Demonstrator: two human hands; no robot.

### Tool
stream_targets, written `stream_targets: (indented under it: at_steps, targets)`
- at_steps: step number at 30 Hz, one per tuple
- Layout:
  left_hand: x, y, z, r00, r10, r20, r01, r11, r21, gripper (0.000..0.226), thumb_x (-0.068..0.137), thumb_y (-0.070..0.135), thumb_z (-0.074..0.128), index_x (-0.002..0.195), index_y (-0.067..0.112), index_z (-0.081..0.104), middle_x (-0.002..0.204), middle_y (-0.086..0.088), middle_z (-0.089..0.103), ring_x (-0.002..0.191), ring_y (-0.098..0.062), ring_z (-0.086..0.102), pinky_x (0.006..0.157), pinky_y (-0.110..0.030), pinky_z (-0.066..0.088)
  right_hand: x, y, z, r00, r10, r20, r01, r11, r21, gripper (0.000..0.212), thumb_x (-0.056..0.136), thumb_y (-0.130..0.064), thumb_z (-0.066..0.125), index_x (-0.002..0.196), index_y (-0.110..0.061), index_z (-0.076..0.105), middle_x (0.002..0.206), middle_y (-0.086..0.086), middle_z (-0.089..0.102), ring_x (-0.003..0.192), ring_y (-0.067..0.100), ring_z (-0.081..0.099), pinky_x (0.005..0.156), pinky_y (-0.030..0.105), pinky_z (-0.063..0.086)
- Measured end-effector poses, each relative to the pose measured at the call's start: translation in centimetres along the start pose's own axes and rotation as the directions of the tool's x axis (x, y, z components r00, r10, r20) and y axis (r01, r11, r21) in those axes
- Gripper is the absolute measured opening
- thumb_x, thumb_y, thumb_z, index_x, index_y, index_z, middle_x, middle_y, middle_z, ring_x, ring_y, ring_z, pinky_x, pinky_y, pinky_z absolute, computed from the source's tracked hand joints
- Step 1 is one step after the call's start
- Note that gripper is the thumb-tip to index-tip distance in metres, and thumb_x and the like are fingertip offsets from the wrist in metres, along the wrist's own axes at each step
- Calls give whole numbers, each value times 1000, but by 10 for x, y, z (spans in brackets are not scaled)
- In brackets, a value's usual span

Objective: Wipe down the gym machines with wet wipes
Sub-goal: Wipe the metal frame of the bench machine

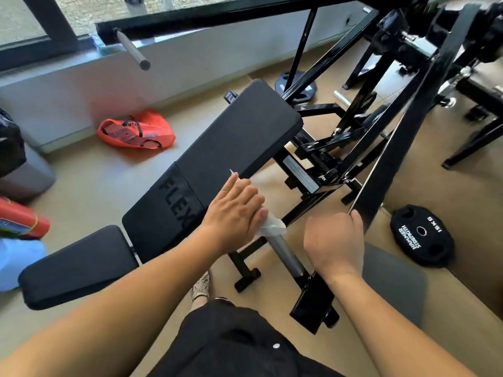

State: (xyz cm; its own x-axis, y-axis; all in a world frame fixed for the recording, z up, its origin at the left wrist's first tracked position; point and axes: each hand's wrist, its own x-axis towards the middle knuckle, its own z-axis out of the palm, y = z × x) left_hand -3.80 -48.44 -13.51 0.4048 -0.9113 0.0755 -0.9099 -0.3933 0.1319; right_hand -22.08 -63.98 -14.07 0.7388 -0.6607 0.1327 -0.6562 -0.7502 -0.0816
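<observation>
Quick note from the wipe-down session. Our left hand (pixel 234 210) was on the wet wipe (pixel 272 225), fingers close together and curved over it, pressing it onto the outer end of the silver weight peg (pixel 285 254). The thumb was tucked out of sight underneath. Bits of wipe poked out past the fingertips and below the little finger. So the wipe sat bunched on the peg, just right of the bench back pad (pixel 217 159) with FLEX printed on it.

Our right hand (pixel 333 238) was clenched into a fist around the lower edge of the black lever arm (pixel 402 148), just beside the peg's base.

The seat pad (pixel 76 265) sat lower left of the back pad. On the floor we had a 15 KG weight plate (pixel 422 235) lying flat to the right of the arm. An orange bag (pixel 136 129) lay by the wall, and a second plate (pixel 295 88) sat beyond the top of the bench.
</observation>
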Motion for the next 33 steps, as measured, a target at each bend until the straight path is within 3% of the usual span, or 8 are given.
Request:
stream_targets:
  at_steps: [4,9,12,17,20,25,28,33]
  targets:
    - [-27,59,13,998,-5,62,11,996,-84,72,105,54,7,145,10,48,156,-13,40,158,-29,5,128,-47,-5,2,-1,1,1000,-13,-20,12,1000,-22,55,104,-39,31,70,-22,71,72,-6,70,96,23,60,121,52,26]
    - [-39,63,30,934,354,36,-352,934,-53,48,107,51,39,132,17,61,134,-8,61,146,-33,40,127,-49,17,1,-1,4,1000,-15,-13,14,998,-64,58,103,-39,30,71,-19,74,74,-5,72,98,24,59,122,51,23]
    - [-13,10,18,983,180,-43,-181,983,-20,41,107,45,38,126,20,64,129,-7,61,141,-32,45,126,-52,18,1,0,4,1000,-5,20,7,997,-71,60,103,-40,28,72,-21,75,74,-7,71,99,22,58,123,49,21]
    - [-2,27,-1,989,-150,6,150,984,-99,56,106,49,11,117,17,56,136,-5,48,154,-31,18,128,-51,-4,1,-1,0,999,-2,35,4,997,-71,61,104,-41,26,74,-24,75,75,-9,71,100,19,58,124,49,21]
    - [-31,76,15,997,23,68,-16,995,-103,60,106,53,17,127,11,55,144,-13,48,157,-32,10,128,-50,-5,0,-3,0,1000,-6,28,8,997,-83,59,104,-41,28,73,-23,74,76,-8,72,100,22,59,122,51,22]
    - [-31,56,23,913,407,32,-406,913,-35,52,105,57,40,123,16,64,117,-8,64,124,-33,55,126,-50,19,0,-3,0,1000,-7,30,10,996,-87,60,104,-41,26,73,-22,75,76,-7,72,101,22,59,123,50,21]
    - [-4,7,11,971,237,-3,-237,971,-10,43,107,50,34,114,19,64,111,-3,61,120,-30,54,127,-49,13,0,-2,-2,999,-1,53,4,998,-61,61,104,-42,25,74,-24,74,76,-9,71,101,20,58,124,49,20]
    - [-14,42,11,992,-120,-36,114,985,-130,51,107,46,24,123,12,60,134,-8,53,149,-31,30,128,-50,6,0,-3,-3,999,0,35,1,999,-43,61,105,-42,24,74,-25,74,76,-10,72,100,19,59,124,49,20]
